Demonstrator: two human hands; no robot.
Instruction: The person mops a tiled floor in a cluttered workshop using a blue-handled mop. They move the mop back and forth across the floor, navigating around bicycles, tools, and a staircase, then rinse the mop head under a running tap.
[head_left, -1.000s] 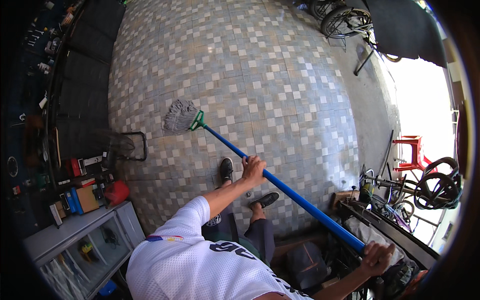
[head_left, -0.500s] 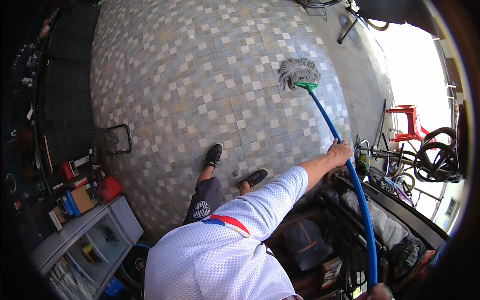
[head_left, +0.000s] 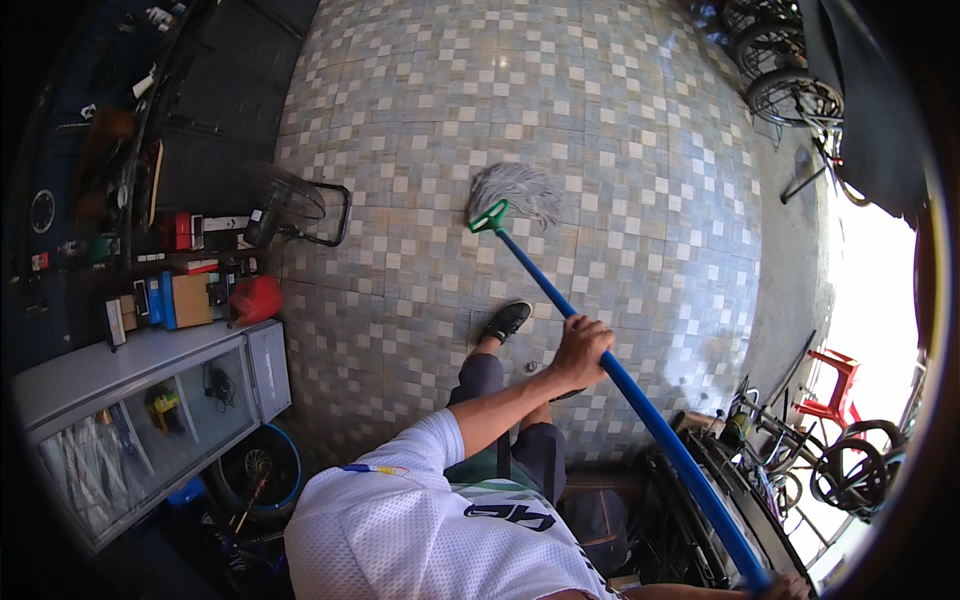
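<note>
Grey mop head swung left (strands rightward).

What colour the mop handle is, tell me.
Blue; the mop handle shows best in the head view.

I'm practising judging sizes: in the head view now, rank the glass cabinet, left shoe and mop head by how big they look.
1. Glass cabinet
2. Mop head
3. Left shoe
</note>
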